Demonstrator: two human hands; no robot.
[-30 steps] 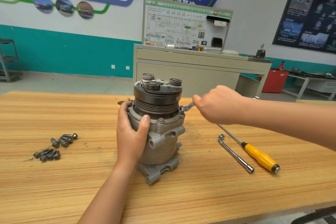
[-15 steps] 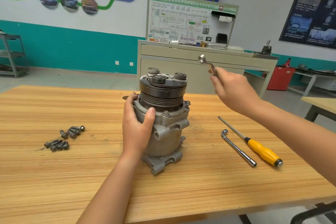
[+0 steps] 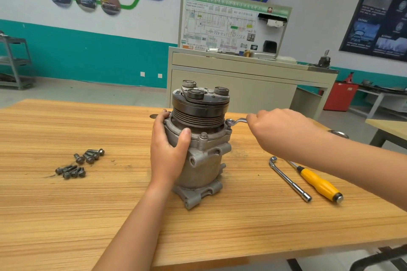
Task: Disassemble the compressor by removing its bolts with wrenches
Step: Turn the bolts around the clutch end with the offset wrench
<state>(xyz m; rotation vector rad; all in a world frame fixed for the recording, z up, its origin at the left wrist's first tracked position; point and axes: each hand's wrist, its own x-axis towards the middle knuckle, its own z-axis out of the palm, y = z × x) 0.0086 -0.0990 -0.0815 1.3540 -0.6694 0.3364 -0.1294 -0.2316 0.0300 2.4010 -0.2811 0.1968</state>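
Table: wooden top
Left hand: fingers curled round the compressor's flange, thumb pressed on its front
Compressor: upright at mid-table, pulley end up
Screwdriver, L-shaped socket wrench: lying side by side, right of the compressor
Loose bolts: two clusters, left of it
Right hand: fingers curled round the wrench, its ring end set on the flange's right edge
Cabinet: behind the table

wrench handle hidden in right hand, screwdriver shaft behind forearm
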